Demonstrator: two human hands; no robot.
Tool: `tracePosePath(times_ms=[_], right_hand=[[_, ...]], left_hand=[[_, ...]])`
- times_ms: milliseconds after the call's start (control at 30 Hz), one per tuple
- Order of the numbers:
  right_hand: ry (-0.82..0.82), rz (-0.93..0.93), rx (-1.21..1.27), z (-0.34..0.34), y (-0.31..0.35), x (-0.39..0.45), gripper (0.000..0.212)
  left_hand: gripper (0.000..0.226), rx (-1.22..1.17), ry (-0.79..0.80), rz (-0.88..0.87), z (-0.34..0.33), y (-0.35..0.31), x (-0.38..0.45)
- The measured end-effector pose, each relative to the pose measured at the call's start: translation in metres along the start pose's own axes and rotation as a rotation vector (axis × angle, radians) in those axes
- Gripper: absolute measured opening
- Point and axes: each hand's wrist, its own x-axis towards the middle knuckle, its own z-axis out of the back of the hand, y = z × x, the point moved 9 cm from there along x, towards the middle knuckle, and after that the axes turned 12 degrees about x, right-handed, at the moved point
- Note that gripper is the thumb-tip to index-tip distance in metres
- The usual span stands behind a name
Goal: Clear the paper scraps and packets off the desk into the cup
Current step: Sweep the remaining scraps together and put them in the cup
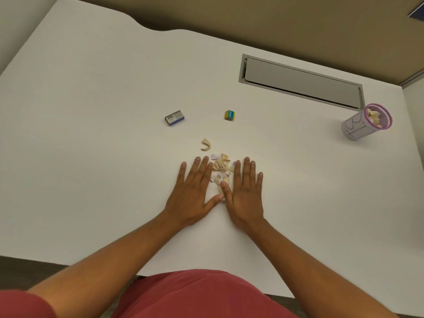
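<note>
Head view: I am looking down at a white tabletop (91,157). Both hands are lying flat on it, palms down, fingers spread, grips released, nothing clasped in either.

Left hand (192,193) is sitting just left of a small pile of scraps (221,171); right hand (245,196) is sitting just right of it. The pile, tan and pale bits mixed, is lying between the two hands, touching the inner fingers on both sides. The thumbs are meeting at the near edge of the pile, closing it in from my side.

One curled tan scrap (205,144) is lying apart, just beyond the pile toward the far left.

Farther out, a grey-and-blue packet (174,117) is resting flat on the tabletop. To its right, well apart, a small yellow packet (229,115) with a blue label is sitting. Neither is near a hand.

Cup (364,121), with a purple mesh rim and white wrapped wall, is standing at far right, well apart from the hands. It appears tilted by the wide lens. Tan scraps are showing inside it.

A grey hatch (300,81) is set into the tabletop beyond the packets. Red clothing (202,294) is filling the bottom edge.
</note>
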Motion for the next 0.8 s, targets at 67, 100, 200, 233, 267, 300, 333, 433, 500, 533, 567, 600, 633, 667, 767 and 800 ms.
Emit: tracePosePath(times_ms=[67,100,200,233,267,300,333,433,500,533,567,600,633,667,767,800], right_hand=[[0.027,0.033,0.025,-0.001,0.002,0.000,0.076],[0.042,0.076,0.043,0.001,0.004,0.000,0.074],[0.061,0.179,0.146,0.012,0.005,0.004,0.067],[0.050,0.179,0.184,0.017,0.004,0.011,0.065],[0.041,0.171,0.215,0.022,0.003,0.020,0.065],[0.048,0.167,0.233,0.024,0.004,0.029,0.065],[0.075,0.172,0.243,0.023,0.008,0.038,0.066],[0.199,0.237,0.228,0.012,0.024,0.053,0.066],[0.236,0.276,0.218,0.006,0.032,0.050,0.062],[0.238,0.290,0.236,0.006,0.033,0.046,0.060],[0.235,0.304,0.265,0.008,0.035,0.039,0.058],[0.235,0.311,0.300,0.010,0.035,0.032,0.056],[0.233,0.306,0.341,0.013,0.034,0.024,0.055],[0.223,0.280,0.391,0.017,0.031,0.017,0.055],[0.131,0.153,0.498,0.037,0.011,0.005,0.069],[0.109,0.124,0.484,0.043,0.005,0.002,0.076]], left_hand=[[0.089,-0.047,-0.020,0.004,0.004,-0.007,-0.004],[0.086,-0.084,-0.044,0.011,0.008,-0.005,-0.004],[0.079,-0.169,-0.121,0.014,0.022,0.014,0.010],[0.078,-0.177,-0.120,0.019,0.025,0.023,0.021],[0.077,-0.180,-0.103,0.022,0.026,0.031,0.033],[0.078,-0.179,-0.075,0.017,0.027,0.038,0.046],[0.079,-0.174,-0.035,-0.001,0.025,0.042,0.058],[0.082,-0.123,0.078,-0.096,0.016,0.043,0.080],[0.080,-0.121,0.074,-0.127,0.014,0.039,0.076],[0.078,-0.137,0.062,-0.136,0.013,0.035,0.069],[0.075,-0.161,0.047,-0.147,0.012,0.030,0.060],[0.073,-0.186,0.031,-0.161,0.012,0.023,0.050],[0.071,-0.212,0.012,-0.171,0.012,0.016,0.039],[0.072,-0.243,-0.007,-0.174,0.012,0.009,0.029],[0.077,-0.378,-0.015,-0.132,0.015,0.003,0.006],[0.078,-0.417,-0.018,-0.109,0.016,0.005,0.001]])
